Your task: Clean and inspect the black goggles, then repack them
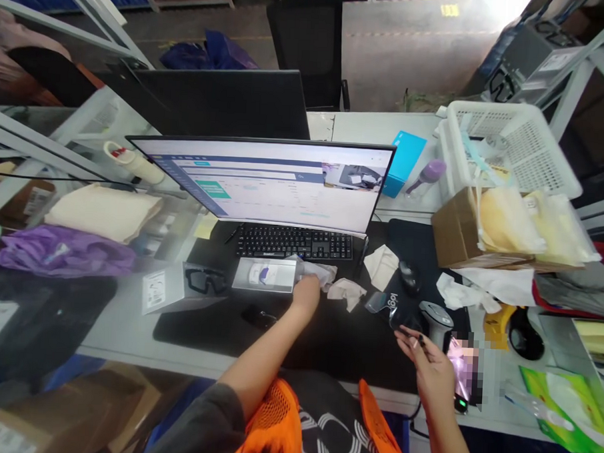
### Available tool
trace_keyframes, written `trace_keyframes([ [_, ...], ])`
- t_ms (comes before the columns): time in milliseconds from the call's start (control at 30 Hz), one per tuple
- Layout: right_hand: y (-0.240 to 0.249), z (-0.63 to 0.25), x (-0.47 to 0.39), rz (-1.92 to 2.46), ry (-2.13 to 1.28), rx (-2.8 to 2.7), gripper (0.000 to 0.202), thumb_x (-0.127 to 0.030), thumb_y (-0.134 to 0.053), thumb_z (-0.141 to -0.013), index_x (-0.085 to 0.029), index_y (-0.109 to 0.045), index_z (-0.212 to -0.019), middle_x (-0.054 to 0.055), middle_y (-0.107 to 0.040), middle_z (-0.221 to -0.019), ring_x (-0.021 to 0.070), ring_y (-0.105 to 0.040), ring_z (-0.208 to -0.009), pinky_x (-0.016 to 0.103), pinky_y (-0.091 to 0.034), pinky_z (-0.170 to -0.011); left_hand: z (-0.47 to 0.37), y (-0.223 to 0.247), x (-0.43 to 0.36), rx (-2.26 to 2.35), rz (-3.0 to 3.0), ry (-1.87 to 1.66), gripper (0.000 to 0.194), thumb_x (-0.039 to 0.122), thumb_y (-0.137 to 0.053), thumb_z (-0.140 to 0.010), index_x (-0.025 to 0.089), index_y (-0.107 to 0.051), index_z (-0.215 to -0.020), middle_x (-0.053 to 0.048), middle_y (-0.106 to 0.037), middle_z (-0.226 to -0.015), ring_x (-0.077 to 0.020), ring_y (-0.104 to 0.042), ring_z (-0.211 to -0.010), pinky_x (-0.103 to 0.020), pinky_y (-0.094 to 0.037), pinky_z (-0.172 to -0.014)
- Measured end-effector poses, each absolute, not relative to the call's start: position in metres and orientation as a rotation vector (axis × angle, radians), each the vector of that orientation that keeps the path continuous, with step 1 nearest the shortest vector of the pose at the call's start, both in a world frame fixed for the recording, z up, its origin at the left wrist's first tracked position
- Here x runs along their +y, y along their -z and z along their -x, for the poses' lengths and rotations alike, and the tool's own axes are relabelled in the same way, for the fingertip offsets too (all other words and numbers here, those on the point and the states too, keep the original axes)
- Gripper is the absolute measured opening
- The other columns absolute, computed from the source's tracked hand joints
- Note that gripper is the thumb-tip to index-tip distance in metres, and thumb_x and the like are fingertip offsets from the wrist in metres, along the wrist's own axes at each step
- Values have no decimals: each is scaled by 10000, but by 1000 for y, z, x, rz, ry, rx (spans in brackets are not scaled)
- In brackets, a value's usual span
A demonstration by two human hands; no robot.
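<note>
My right hand [429, 365] is closed in a pinch on a pair of dark-lensed glasses [377, 302], held by one temple above the black desk mat [297, 326]. My left hand [306, 295] is closed at the right end of a slim white box [264, 275]. A crumpled pale grey cloth or pouch [322, 274] shows around its fingers, which are partly hidden. To the right of that lie a crumpled beige cloth [347, 292] and a flatter cream cloth [381, 267]. A grey-white carton [179, 289] with a glasses picture stands at the left.
A monitor [278, 185] and keyboard [296, 243] stand behind the box. At the right are a mouse [408, 276], a barcode scanner [435, 316], a phone [463, 374], a tape roll [525, 333], a green tissue pack [564, 405] and a white basket [517, 116].
</note>
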State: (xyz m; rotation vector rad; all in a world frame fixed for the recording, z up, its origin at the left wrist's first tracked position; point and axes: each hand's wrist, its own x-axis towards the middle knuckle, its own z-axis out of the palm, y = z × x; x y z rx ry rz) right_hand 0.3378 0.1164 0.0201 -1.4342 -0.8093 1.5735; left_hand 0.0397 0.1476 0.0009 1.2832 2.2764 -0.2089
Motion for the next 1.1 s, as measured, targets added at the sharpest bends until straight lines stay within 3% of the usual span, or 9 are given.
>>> trace_keyframes([
  [133, -17, -325, 105, 1384, -1629, -784, 315, -441, -803, -775, -180, -771, -948, 102, -759, -1016, 276, -753, -929, 405, -631, -861, -29, -16, 125, 2205, -1217, -35, 304, 366, -596, -951, 143, -611, -1158, -83, -649, -1127, -200, -652, -971, -404, -569, -843],
  [367, -25, -308, 77, 1278, -1734, -816, 318, -454, -779, -798, -184, -782, -967, 121, -764, -1002, 302, -755, -911, 442, -645, -819, -46, -32, 78, 1906, -1116, -458, 324, 362, -448, -1014, 135, -617, -857, 26, -619, -661, -96, -577, -526, -249, -496, -583],
  [600, -28, -313, 52, 1387, -1547, -1091, 290, -445, -697, -872, -191, -765, -995, 123, -739, -1059, 286, -749, -939, 421, -638, -845, -71, -19, 59, 1653, -1075, -690, 320, 351, -414, -959, 172, -574, -748, 22, -603, -577, -119, -602, -503, -218, -432, -549],
  [800, -25, -312, 48, 1405, -1500, -1194, 289, -433, -740, -829, -185, -783, -972, 136, -728, -1102, 305, -718, -1018, 475, -578, -961, -74, -27, 45, 1500, -1068, -712, 341, 394, -424, -958, 170, -584, -757, 16, -610, -570, -113, -581, -479, -213, -428, -529],
  [1100, -26, -270, 31, 1268, -1695, -1057, 369, -522, -627, -900, -177, -725, -987, 128, -780, -949, 315, -754, -929, 487, -627, -835, -54, -40, 8, 1535, -976, -684, 415, 524, -571, -875, 137, -665, -760, -47, -681, -629, -154, -660, -516, -214, -458, -474],
])
